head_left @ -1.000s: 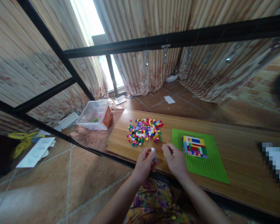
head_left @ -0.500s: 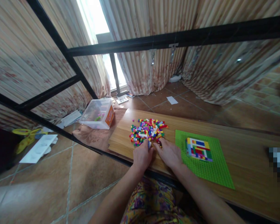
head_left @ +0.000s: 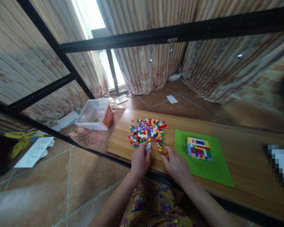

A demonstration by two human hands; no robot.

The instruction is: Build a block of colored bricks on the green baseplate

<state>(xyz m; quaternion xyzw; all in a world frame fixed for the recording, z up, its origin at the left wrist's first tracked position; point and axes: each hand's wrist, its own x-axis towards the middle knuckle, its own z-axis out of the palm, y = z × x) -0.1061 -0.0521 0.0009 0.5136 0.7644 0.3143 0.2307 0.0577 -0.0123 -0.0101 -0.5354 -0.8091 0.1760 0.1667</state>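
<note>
My left hand (head_left: 140,160) is closed on a light blue toy brick (head_left: 147,147), which pokes out between thumb and fingers at the near edge of the brick pile (head_left: 146,129). Just to the right, my right hand (head_left: 176,163) has curled fingers, and a small orange-red spot shows at their tips; what it holds is too small to make out. Beyond that hand lies a green baseplate (head_left: 217,167), bearing a flat, multicoloured block of bricks (head_left: 198,148). A few yellow and red bricks (head_left: 159,147) lie between the hands.
Everything rests on a long wooden board (head_left: 123,126). A clear plastic bin (head_left: 93,118) with an orange label stands at its left end. Black metal bars (head_left: 132,41) cross in front of the curtains. A blurred-out rectangular object (head_left: 280,162) lies at the far right.
My right hand has moved right, away from my left hand, opening a gap between them. The left hand still grips the light blue brick. The view has shifted slightly.
</note>
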